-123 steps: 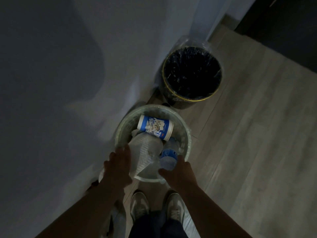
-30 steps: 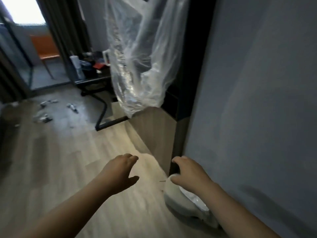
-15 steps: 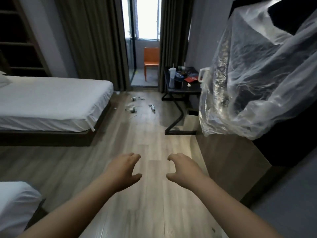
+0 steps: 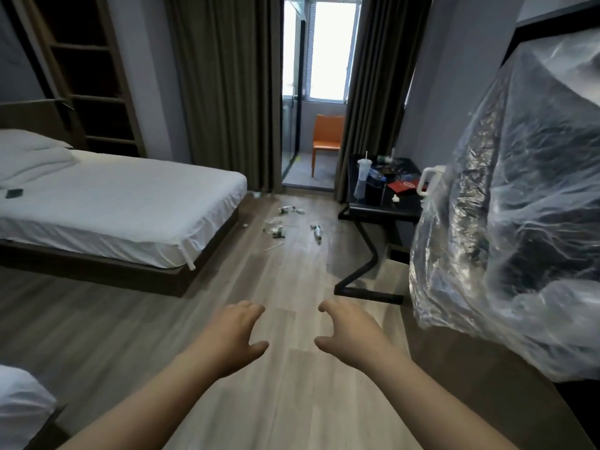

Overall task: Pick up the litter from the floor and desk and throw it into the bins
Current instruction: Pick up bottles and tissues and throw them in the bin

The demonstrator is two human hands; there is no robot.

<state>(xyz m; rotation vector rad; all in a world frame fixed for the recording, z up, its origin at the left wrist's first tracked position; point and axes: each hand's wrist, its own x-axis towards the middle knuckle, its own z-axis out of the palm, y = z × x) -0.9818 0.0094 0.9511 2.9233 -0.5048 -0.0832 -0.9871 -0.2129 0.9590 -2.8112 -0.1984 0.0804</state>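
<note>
Both my hands reach out in front of me over the wooden floor, holding nothing. My left hand and my right hand have their fingers curled and apart. Far ahead, litter on the floor lies scattered near the balcony door, with a small bottle to its right. More litter lies on the black desk at the right: a tall plastic cup with a straw, a red packet and small scraps. No bin is in sight.
A white bed fills the left side, and another bed corner sits at bottom left. A large clear plastic sheet hangs over dark furniture at the right. An orange chair stands beyond the glass door.
The view swung from the bins by the wall round to the room. My right hand left the white object near the wall. Both hands now hang free over the floor.
</note>
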